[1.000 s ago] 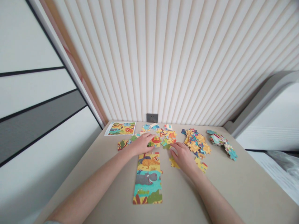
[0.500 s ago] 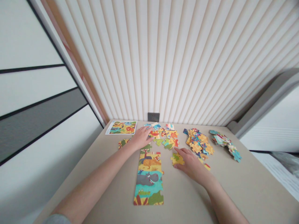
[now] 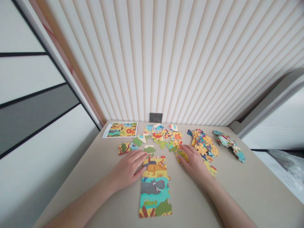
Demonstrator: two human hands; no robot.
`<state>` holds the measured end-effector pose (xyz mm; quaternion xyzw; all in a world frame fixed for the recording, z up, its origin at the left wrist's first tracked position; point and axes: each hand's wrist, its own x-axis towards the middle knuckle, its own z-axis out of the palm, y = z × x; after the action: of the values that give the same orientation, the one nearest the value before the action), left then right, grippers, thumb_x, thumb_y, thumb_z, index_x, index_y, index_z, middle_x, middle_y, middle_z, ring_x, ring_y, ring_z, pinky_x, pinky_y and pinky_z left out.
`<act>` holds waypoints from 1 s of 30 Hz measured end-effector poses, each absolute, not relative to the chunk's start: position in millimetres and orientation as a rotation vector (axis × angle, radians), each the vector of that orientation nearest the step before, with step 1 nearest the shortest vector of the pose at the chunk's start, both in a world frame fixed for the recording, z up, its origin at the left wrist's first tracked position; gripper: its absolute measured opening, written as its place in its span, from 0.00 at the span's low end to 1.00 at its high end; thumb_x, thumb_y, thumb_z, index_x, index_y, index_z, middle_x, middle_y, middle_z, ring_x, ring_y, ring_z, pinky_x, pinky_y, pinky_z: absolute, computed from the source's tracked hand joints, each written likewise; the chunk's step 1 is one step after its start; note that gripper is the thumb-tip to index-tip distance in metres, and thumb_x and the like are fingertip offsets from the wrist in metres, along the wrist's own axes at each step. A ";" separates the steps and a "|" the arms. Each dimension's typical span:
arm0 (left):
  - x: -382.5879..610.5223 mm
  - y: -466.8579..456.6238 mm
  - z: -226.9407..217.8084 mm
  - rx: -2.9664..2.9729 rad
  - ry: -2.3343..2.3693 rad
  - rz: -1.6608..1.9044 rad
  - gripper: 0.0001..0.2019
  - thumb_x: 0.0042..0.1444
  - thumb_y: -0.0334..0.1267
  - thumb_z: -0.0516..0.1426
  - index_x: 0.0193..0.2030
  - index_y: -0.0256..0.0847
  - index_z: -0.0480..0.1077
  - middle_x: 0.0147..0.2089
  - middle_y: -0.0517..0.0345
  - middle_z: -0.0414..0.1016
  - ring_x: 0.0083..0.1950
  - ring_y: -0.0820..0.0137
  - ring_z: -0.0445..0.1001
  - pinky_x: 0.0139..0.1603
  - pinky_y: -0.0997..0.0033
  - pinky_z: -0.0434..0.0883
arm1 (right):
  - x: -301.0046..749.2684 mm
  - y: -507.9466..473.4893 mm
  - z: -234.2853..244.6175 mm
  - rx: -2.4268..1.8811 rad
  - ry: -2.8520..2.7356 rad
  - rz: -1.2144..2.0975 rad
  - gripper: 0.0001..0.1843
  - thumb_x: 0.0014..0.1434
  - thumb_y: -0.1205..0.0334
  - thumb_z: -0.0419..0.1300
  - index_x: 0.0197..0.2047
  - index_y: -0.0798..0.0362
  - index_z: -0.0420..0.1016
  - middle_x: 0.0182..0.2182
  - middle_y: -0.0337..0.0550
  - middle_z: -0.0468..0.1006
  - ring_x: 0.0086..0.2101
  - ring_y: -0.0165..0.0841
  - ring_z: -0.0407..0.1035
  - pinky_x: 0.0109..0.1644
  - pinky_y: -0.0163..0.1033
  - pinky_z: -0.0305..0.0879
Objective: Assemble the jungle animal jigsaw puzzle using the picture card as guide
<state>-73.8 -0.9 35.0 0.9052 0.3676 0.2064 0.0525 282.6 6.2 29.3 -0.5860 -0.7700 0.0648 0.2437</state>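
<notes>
A partly joined jigsaw puzzle (image 3: pixel 155 186) with a hippo, a leopard and a crocodile lies in front of me. My left hand (image 3: pixel 129 166) rests at its upper left edge, fingers stretched out and nothing gripped. The fingertips touch near the tree piece (image 3: pixel 149 149) at the top of the strip. To the right of the strip, my right hand (image 3: pixel 196 161) holds a yellow and green puzzle piece (image 3: pixel 182 155) flat on the table between thumb and fingers. That piece lies close to a green and yellow piece (image 3: pixel 173 145); whether they touch I cannot tell.
Loose pieces (image 3: pixel 163 134) lie spread beyond the strip. A heap of pieces (image 3: pixel 204 144) and another pile (image 3: pixel 229 145) are to the right. The picture sheet (image 3: pixel 121 129) lies at the back left. A wall socket (image 3: pixel 156 117) sits behind the table (image 3: pixel 109 202).
My left hand has drawn back toward me and left, from the loose pieces to the strip's upper left edge. My right hand has slid the yellow piece slightly away from me.
</notes>
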 end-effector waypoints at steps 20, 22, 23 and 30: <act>-71.3 -5.8 34.0 2.675 1.133 0.458 0.30 0.65 0.45 0.59 0.72 0.39 0.61 0.69 0.43 0.67 0.71 0.53 0.63 0.73 0.47 0.63 | 268.3 21.5 14.6 -1.595 -2.116 0.102 0.22 0.70 0.52 0.56 0.62 0.49 0.74 0.56 0.52 0.76 0.56 0.47 0.69 0.63 0.54 0.66; -71.9 -5.3 32.6 2.675 1.131 0.467 0.30 0.65 0.45 0.59 0.71 0.39 0.61 0.69 0.43 0.67 0.71 0.53 0.64 0.73 0.48 0.63 | 268.9 21.3 14.7 -1.595 -2.112 0.107 0.21 0.70 0.52 0.56 0.62 0.49 0.74 0.56 0.51 0.77 0.56 0.47 0.70 0.62 0.54 0.66; -72.2 -5.0 32.2 2.677 1.124 0.477 0.30 0.65 0.45 0.59 0.71 0.40 0.61 0.69 0.43 0.67 0.71 0.52 0.64 0.73 0.47 0.64 | 269.1 21.3 14.7 -1.596 -2.108 0.110 0.21 0.69 0.52 0.57 0.62 0.48 0.74 0.56 0.51 0.77 0.55 0.47 0.70 0.62 0.54 0.67; -73.8 -6.5 36.3 2.700 1.077 0.479 0.28 0.65 0.45 0.60 0.69 0.40 0.63 0.68 0.44 0.69 0.70 0.53 0.66 0.73 0.47 0.64 | 271.5 23.2 10.7 -1.589 -2.088 0.119 0.22 0.69 0.51 0.57 0.62 0.48 0.74 0.55 0.51 0.77 0.55 0.47 0.71 0.62 0.54 0.67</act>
<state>-73.8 -6.5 36.3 0.9121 0.3639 0.1619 0.0976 271.5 23.2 10.7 -0.5851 -0.7686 0.0439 0.2549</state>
